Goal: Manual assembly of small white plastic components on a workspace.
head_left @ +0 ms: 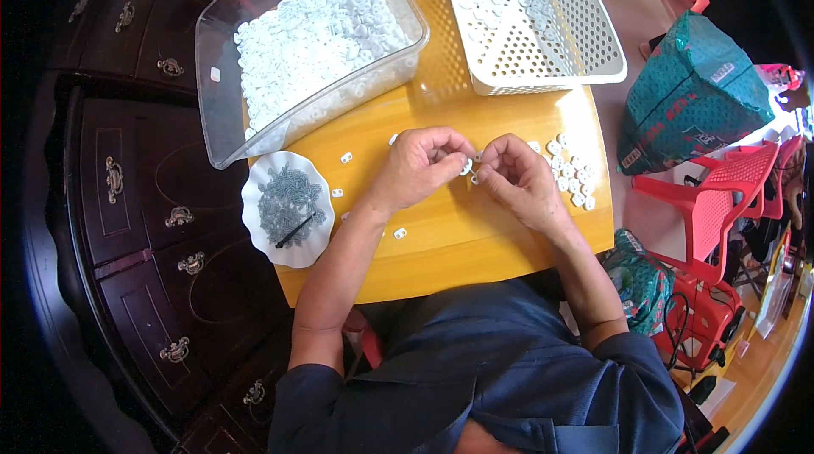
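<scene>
Over the middle of the yellow table, my left hand (424, 167) and my right hand (523, 181) meet fingertip to fingertip. My left thumb and forefinger pinch a small white plastic piece (466, 167). Another small white piece (475, 180) shows at the tips of my right fingers, which are also pinched. The join between the two is too small to make out. To the right of my right hand lies a group of small white pieces with holes (577, 174). A few single pieces (400, 233) lie scattered around my left forearm.
A clear bin (315, 128) heaped with white pieces stands at the back left. Beside it is a white perforated basket (551, 81) holding more. A scalloped white bowl (254, 208) holds small grey metal parts and a black stick. Red chairs (712, 200) and a green bag (687, 98) stand right.
</scene>
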{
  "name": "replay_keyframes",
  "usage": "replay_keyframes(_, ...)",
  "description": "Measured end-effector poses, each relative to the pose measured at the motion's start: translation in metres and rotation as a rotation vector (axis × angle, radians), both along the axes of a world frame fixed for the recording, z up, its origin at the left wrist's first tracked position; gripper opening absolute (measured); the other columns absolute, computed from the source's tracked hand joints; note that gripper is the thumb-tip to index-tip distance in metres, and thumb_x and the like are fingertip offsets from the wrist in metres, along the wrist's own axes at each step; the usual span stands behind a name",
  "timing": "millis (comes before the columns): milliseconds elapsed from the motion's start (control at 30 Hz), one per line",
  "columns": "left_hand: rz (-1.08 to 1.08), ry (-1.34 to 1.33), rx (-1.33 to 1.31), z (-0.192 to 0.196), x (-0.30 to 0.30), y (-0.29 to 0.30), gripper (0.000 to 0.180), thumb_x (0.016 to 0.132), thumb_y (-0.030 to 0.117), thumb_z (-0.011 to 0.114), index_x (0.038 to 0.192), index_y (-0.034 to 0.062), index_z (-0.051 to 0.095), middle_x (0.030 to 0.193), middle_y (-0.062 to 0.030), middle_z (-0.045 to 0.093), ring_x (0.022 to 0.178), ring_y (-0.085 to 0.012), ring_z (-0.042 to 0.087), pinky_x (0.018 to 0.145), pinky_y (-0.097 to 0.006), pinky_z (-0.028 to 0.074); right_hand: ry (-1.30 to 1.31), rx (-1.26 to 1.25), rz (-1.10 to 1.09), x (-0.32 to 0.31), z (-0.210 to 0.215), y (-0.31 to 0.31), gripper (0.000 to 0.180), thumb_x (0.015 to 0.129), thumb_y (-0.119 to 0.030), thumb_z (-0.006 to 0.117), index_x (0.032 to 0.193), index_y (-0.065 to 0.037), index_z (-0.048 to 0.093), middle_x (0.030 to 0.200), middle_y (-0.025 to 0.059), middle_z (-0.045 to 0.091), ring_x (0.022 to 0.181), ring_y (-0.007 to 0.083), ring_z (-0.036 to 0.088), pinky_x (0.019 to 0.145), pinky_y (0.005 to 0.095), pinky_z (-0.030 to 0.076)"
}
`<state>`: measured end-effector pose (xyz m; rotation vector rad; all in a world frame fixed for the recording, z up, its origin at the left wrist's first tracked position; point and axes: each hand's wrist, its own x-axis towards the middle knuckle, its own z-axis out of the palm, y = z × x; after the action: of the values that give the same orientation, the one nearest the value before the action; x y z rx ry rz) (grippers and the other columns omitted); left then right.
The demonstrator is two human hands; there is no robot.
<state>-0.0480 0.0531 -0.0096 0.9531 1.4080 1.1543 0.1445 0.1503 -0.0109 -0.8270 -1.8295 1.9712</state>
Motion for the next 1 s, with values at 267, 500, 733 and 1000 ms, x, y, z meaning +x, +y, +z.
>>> replay_keyframes(267, -0.007, -0.023, -0.004, 0.0, -0.0006, -0.0006, 0.013, 0.093, 0.003, 0.062, 0.103, -0.0017, 0.07, 0.083, 0.0032, 0.065, 0.07, -0.0013, 0.055, 0.064, -0.019, 0.047, 0.006, -0.065, 0.032, 0.0005, -0.0022, 0.0025, 0.013, 0.094, -0.003, 0.066, 0.104, -0.003, 0.057, 0.082, -0.0044, 0.058, 0.07, 0.0009, 0.051, 0.063, 0.0178, 0.043)
replay_keyframes(500, -0.021, 0.037, -0.013, -0.0017, 0.0002, -0.002, 0.012, 0.092, 0.001, 0.064, 0.101, -0.0013, 0.071, 0.082, 0.0056, 0.065, 0.069, 0.0007, 0.055, 0.063, -0.018, 0.046, 0.002, -0.025, 0.047, -0.0003, -0.004, 0.0018, 0.011, 0.094, -0.003, 0.065, 0.102, -0.004, 0.058, 0.081, -0.0049, 0.058, 0.07, 0.001, 0.051, 0.062, 0.0182, 0.043)
replay_keyframes(733, -0.029, -0.02, -0.032, -0.0017, -0.0013, -0.0026, 0.011, 0.093, 0.002, 0.065, 0.101, -0.0008, 0.071, 0.081, 0.0057, 0.065, 0.069, 0.0009, 0.055, 0.061, -0.017, 0.045, -0.007, -0.011, 0.06, -0.0003, -0.0045, 0.0024, 0.012, 0.092, -0.002, 0.066, 0.102, -0.004, 0.058, 0.08, -0.0045, 0.059, 0.068, 0.0009, 0.052, 0.061, 0.0187, 0.043)
replay_keyframes(1000, -0.034, -0.078, -0.021, -0.0073, -0.0004, -0.004, 0.011, 0.093, 0.002, 0.064, 0.102, -0.0008, 0.071, 0.081, 0.0065, 0.064, 0.068, 0.0014, 0.053, 0.06, -0.017, 0.043, 0.007, -0.036, 0.068, 0.0002, -0.0059, 0.001, 0.013, 0.092, -0.002, 0.066, 0.102, -0.004, 0.058, 0.081, -0.004, 0.059, 0.07, 0.0015, 0.053, 0.062, 0.0191, 0.045)
